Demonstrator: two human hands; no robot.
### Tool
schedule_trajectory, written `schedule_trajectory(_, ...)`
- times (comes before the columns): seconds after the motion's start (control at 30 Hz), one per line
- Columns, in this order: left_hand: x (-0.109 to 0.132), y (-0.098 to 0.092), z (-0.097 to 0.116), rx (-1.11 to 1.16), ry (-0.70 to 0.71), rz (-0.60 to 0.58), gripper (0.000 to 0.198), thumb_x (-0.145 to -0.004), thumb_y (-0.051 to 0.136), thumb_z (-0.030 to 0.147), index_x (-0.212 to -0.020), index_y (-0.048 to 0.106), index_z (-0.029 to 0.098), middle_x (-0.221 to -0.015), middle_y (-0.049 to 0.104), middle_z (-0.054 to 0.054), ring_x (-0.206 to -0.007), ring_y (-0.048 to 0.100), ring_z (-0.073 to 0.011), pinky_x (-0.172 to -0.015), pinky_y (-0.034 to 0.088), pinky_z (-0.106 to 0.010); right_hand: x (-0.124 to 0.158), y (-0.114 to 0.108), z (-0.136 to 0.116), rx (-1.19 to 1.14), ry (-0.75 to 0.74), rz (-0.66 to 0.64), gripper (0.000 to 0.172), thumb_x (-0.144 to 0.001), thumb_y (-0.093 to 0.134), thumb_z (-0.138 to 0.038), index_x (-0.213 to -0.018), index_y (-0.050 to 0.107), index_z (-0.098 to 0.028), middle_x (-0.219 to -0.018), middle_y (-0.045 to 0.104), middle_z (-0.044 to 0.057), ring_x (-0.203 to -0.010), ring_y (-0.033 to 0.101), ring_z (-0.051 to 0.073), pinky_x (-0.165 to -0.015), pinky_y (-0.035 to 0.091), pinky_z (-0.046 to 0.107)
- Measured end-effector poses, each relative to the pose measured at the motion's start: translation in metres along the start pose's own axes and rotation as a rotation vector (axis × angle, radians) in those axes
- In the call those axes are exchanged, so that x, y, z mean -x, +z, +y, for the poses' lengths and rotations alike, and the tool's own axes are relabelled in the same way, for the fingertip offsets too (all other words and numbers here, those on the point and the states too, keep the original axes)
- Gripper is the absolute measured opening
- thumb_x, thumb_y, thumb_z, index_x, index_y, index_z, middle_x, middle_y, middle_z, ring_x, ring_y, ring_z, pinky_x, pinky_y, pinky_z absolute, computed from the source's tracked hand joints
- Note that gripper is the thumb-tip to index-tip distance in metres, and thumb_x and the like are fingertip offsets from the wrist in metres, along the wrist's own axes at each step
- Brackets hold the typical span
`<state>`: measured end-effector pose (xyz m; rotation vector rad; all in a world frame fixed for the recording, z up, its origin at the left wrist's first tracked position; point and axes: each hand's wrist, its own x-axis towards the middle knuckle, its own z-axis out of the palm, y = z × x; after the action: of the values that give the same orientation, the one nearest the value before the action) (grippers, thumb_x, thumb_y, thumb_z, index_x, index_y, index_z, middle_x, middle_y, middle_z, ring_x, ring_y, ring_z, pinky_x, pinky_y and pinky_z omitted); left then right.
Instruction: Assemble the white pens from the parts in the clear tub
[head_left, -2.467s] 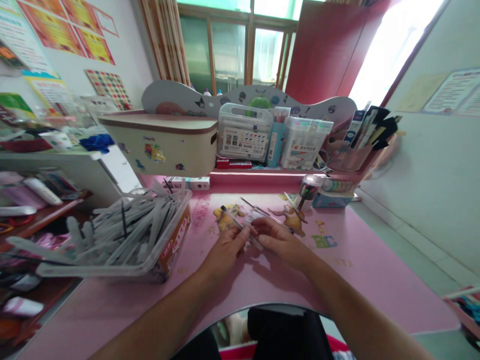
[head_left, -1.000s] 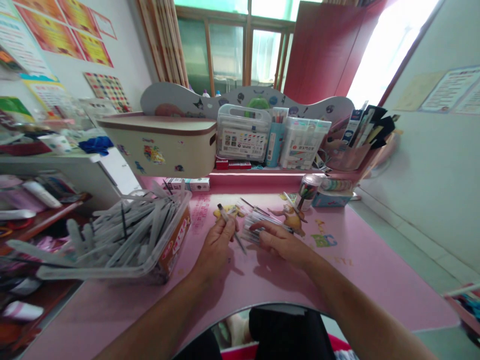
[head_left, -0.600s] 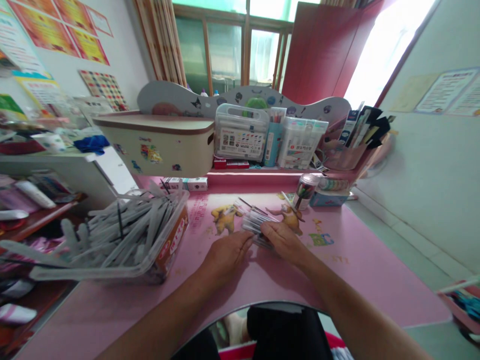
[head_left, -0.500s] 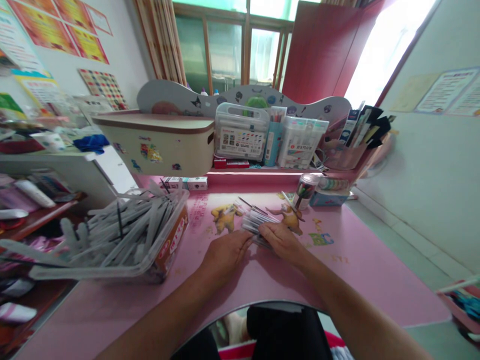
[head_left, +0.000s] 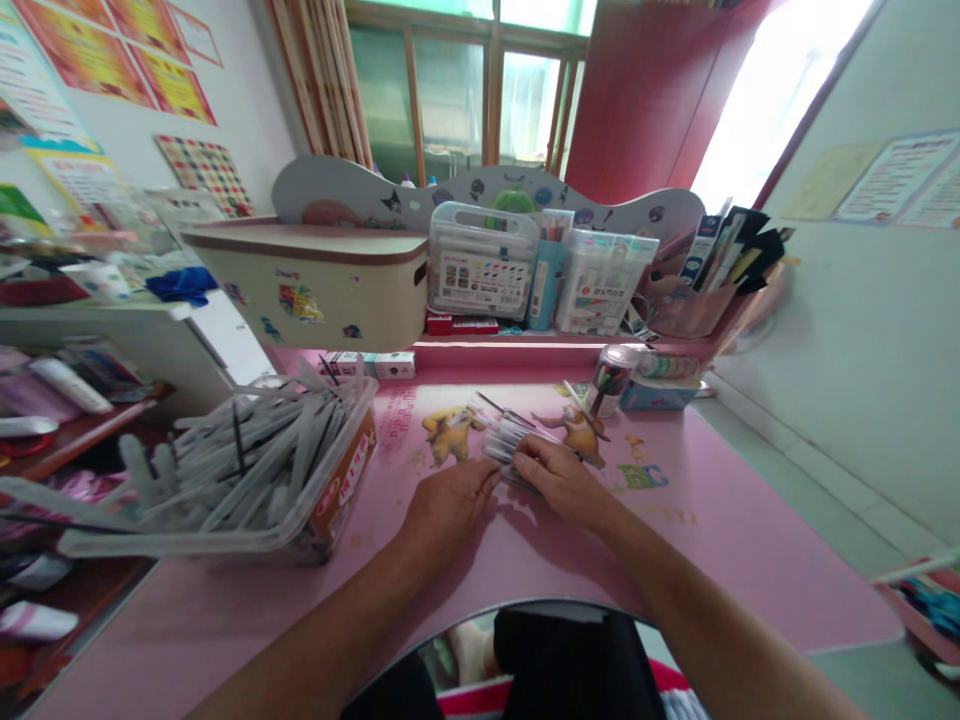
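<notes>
Left hand [head_left: 452,508] has shifted right to the pens [head_left: 504,438] lying on the worktop [head_left: 712,520]; fingertips hidden, grip cannot be told. Right hand [head_left: 560,482] half-curled over pens; underside hidden, so whether its grip holds any is unclear.

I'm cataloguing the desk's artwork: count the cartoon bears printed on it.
2: a yellowish bear beyond the left hand, and a browner bear beyond the right hand. Any beneath the hands or sticks would be hidden.
</notes>
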<state>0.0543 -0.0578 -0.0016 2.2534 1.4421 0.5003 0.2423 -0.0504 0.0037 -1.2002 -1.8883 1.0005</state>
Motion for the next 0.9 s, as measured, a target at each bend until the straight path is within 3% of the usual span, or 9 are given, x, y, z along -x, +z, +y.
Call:
schedule_trajectory(0.1,0.0004,0.0008,-0.0008,-0.025,-0.007,-0.019,0.030,-0.094,0.043,0.030,-0.106,0.069,0.023,-0.101,0.072,-0.009,-0.089,0.064,-0.0227,-0.077,0.042,-0.031,-0.0011,0.0002,0.0021,0.103,-0.064,-0.011,0.035,-0.095,0.044,-0.033,-0.062,0.045,-0.021,-0.062,0.047,-0.001,-0.062,0.043,0.014,-0.059,0.029,0.028)
schedule_trajectory(0.27,0.0003,0.0025,-0.0021,0.011,0.008,-0.001,0.034,-0.097,0.037,0.033,-0.105,0.068,0.022,-0.100,0.071,-0.008,-0.090,0.064,-0.0225,-0.077,0.042,-0.031,0.0024,0.0010,-0.0020,-0.057,0.041,-0.001,0.008,-0.085,0.056,-0.027,-0.083,0.051,-0.021,-0.068,0.049,-0.004,-0.057,0.044,0.012,-0.054,0.031,0.025)
schedule_trajectory(0.33,0.0005,0.0024,-0.0013,0.014,0.006,0.002,0.034,-0.096,0.038,0.033,-0.106,0.068,0.023,-0.100,0.072,-0.008,-0.091,0.064,-0.0227,-0.076,0.042,-0.031,0.0025,0.0012,-0.0023,-0.106,0.049,-0.002,0.012,-0.087,0.056,-0.031,-0.084,0.051,-0.021,-0.068,0.049,-0.004,-0.057,0.044,0.012,-0.053,0.032,0.025)
schedule_trajectory(0.43,0.0014,0.0014,0.0004,0.006,0.000,-0.007,0.031,-0.095,0.041,0.031,-0.107,0.069,0.023,-0.102,0.072,-0.009,-0.091,0.063,-0.0230,-0.078,0.042,-0.031,0.0006,0.0017,0.0006,-0.046,0.003,-0.006,0.031,-0.093,0.047,-0.038,-0.068,0.048,-0.021,-0.064,0.047,-0.002,-0.059,0.043,0.013,-0.055,0.030,0.026)
schedule_trajectory(0.5,0.0020,0.0010,0.0008,0.014,0.001,-0.014,0.030,-0.094,0.042,0.030,-0.106,0.069,0.022,-0.102,0.072,-0.009,-0.092,0.064,-0.0231,-0.079,0.042,-0.031,-0.0003,0.0021,0.0024,0.012,-0.015,-0.002,0.034,-0.093,0.046,-0.036,-0.063,0.047,-0.021,-0.063,0.046,-0.001,-0.061,0.043,0.014,-0.056,0.030,0.027)
schedule_trajectory(0.67,0.0014,0.0018,-0.0008,0.031,0.011,-0.007,0.029,-0.095,0.041,0.031,-0.104,0.068,0.023,-0.101,0.072,-0.007,-0.089,0.064,-0.0219,-0.075,0.042,-0.029,0.0015,0.0020,0.0010,-0.114,0.064,0.011,0.012,-0.085,0.056,-0.030,-0.083,0.048,-0.021,-0.067,0.049,-0.005,-0.058,0.044,0.012,-0.054,0.033,0.024)
schedule_trajectory(0.83,0.0006,0.0025,-0.0013,0.010,0.017,-0.015,0.032,-0.095,0.041,0.032,-0.107,0.069,0.022,-0.104,0.072,-0.009,-0.094,0.065,-0.0239,-0.080,0.043,-0.031,-0.0002,0.0012,0.0022,0.053,0.001,-0.005,0.033,-0.094,0.044,-0.038,-0.066,0.048,-0.020,-0.064,0.048,-0.001,-0.062,0.045,0.014,-0.057,0.031,0.027)
schedule_trajectory(0.9,0.0014,0.0024,-0.0008,0.017,0.013,-0.015,0.032,-0.095,0.041,0.031,-0.106,0.069,0.022,-0.104,0.072,-0.009,-0.095,0.065,-0.0240,-0.080,0.043,-0.031,-0.0004,0.0015,0.0028,0.080,-0.002,-0.004,0.032,-0.094,0.046,-0.034,-0.065,0.047,-0.020,-0.063,0.048,-0.001,-0.063,0.046,0.014,-0.058,0.032,0.027)
